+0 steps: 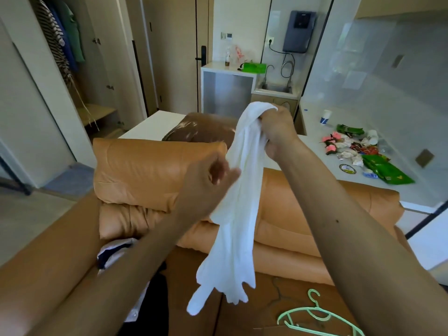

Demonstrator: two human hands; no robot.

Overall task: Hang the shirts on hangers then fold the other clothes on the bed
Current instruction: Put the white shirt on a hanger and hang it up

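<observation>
A white shirt hangs bunched in the air over the tan sofa. My right hand grips its top end, fingers closed around the fabric. Lower and to the left, my left hand pinches the shirt's edge about a third of the way down. The shirt's loose end dangles near the seat. A pale green hanger lies on the seat at the lower right, under my right forearm. More clothes, white and dark, lie on the seat at the lower left, partly hidden by my left arm.
Tan leather cushions are stacked on the sofa ahead, with a brown one behind. Several shirts hang in the open wardrobe at the upper left. A white counter on the right holds wrappers, cups and green packets. A sink stands beyond.
</observation>
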